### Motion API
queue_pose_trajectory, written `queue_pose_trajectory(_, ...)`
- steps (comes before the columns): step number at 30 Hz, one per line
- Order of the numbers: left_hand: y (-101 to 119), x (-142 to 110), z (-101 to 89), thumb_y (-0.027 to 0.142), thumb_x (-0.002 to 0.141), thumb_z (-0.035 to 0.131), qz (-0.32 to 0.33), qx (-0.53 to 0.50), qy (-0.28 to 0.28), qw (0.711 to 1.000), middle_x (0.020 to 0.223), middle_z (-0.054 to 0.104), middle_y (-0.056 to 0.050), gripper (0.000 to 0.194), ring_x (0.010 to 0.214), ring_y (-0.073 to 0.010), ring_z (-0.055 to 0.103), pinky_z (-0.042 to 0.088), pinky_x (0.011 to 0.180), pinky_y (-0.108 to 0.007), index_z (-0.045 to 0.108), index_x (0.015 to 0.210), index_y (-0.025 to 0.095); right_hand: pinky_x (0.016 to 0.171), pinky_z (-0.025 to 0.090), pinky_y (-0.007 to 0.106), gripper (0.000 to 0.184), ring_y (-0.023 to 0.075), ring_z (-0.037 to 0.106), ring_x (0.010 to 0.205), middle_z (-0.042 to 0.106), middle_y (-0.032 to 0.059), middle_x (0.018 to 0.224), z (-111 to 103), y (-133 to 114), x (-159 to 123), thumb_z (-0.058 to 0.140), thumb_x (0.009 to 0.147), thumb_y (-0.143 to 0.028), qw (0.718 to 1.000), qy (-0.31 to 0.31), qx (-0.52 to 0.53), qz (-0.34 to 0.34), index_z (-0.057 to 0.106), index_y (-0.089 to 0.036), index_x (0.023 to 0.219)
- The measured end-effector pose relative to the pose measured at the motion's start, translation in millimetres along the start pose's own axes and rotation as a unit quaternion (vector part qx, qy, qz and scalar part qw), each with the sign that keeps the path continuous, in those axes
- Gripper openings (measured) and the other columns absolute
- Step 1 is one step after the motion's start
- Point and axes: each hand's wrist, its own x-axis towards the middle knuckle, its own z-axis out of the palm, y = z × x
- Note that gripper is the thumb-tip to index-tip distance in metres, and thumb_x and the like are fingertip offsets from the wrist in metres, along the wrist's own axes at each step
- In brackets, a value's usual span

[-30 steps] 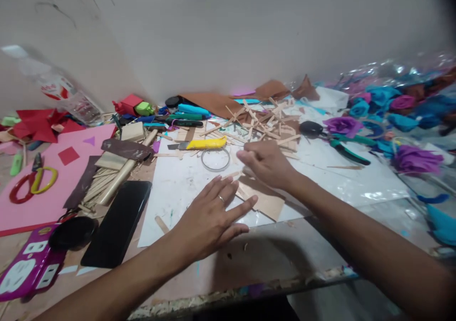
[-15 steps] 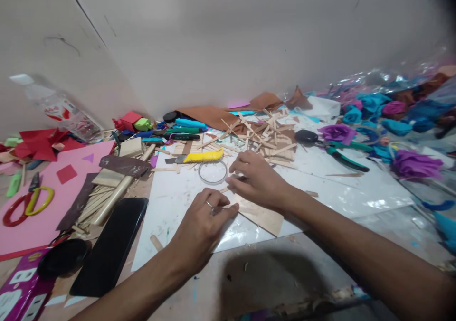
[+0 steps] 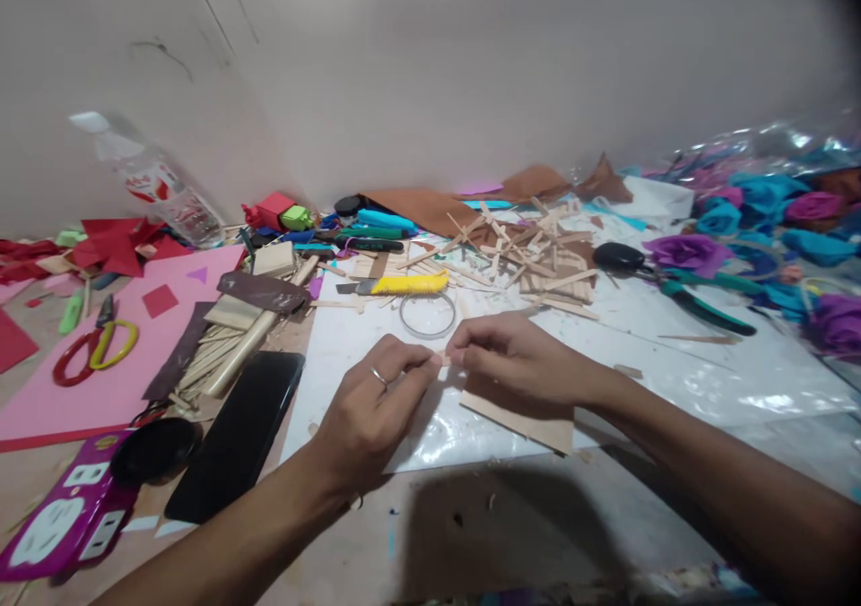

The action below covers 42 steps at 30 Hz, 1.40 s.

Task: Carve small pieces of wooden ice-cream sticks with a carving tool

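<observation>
Between the fingertips of both hands is a small piece of wood (image 3: pixel 442 359), mostly hidden by the fingers. My left hand (image 3: pixel 377 400), with a ring on one finger, pinches its left end. My right hand (image 3: pixel 517 355) pinches the other end. Partly under my right hand lies a thin flat wooden board (image 3: pixel 521 416) on the white sheet (image 3: pixel 336 391). Just beyond the fingertips sits a clear tape ring (image 3: pixel 428 332). Behind it rests a yellow utility knife (image 3: pixel 404 283) with its blade out to the left.
A pile of wooden sticks (image 3: pixel 517 252) lies beyond the knife. Pliers (image 3: pixel 706 308) and paper flowers (image 3: pixel 686 253) are at right. To the left are a phone (image 3: pixel 239 436), scissors (image 3: pixel 94 350), a black lid (image 3: pixel 156 451), a purple power strip (image 3: pixel 67 512) and a leaning bottle (image 3: pixel 161 189).
My hands have come together at the fingertips, now pinching a small wood piece. My right hand has drawn nearer and uncurled off the board. The view has shifted left.
</observation>
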Motion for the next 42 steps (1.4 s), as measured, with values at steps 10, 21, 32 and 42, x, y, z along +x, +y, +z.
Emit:
queue_pose_trajectory(10, 0, 0, -2.9, 0.003, 0.095, 0.068, 0.037, -0.021, 0.033, 0.999, 0.111, 0.073, -0.018, 0.031, 0.094, -0.0222, 0.064, 0.057, 0.075, -0.039, 0.069, 0.126, 0.009, 0.057, 0.035, 0.023, 0.018, 0.0121, 0.046, 0.062, 0.053, -0.0038, 0.068, -1, -7, -5, 0.061, 0.097, -0.034, 0.999, -0.028, 0.04, 0.017, 0.067, -0.017, 0.097)
queue_pose_trajectory(21, 2, 9, -15.1, 0.011, 0.103, 0.056, 0.15, 0.055, -0.004, 0.987, 0.108, 0.076, -0.019, 0.026, 0.094, -0.0259, 0.072, 0.063, 0.068, -0.04, 0.069, 0.125, 0.008, 0.061, 0.037, 0.024, 0.019, 0.0135, 0.047, 0.071, 0.056, -0.0003, 0.078, 1, -11, -7, 0.054, 0.1, -0.03, 0.997, -0.07, 0.041, -0.001, 0.065, -0.017, 0.092)
queue_pose_trajectory(32, 18, 16, -22.6, 0.007, 0.102, 0.056, 0.081, 0.019, -0.073, 0.994, 0.102, 0.075, -0.018, 0.022, 0.086, -0.0231, 0.069, 0.062, 0.069, -0.037, 0.068, 0.12, 0.001, 0.061, 0.036, 0.023, 0.014, 0.0111, 0.046, 0.066, 0.055, -0.0037, 0.07, 4, -16, -10, 0.059, 0.093, -0.021, 0.996, -0.075, 0.056, -0.002, 0.066, -0.017, 0.082)
queue_pose_trajectory(42, 18, 13, -19.4, 0.002, 0.099, 0.057, 0.08, 0.012, -0.06, 0.995, 0.102, 0.074, -0.018, 0.025, 0.084, -0.0229, 0.065, 0.06, 0.069, -0.038, 0.067, 0.122, -0.003, 0.057, 0.033, 0.023, 0.012, 0.0114, 0.046, 0.063, 0.055, -0.004, 0.066, 7, -16, -12, 0.059, 0.087, -0.02, 0.999, -0.043, -0.005, -0.012, 0.07, -0.016, 0.083)
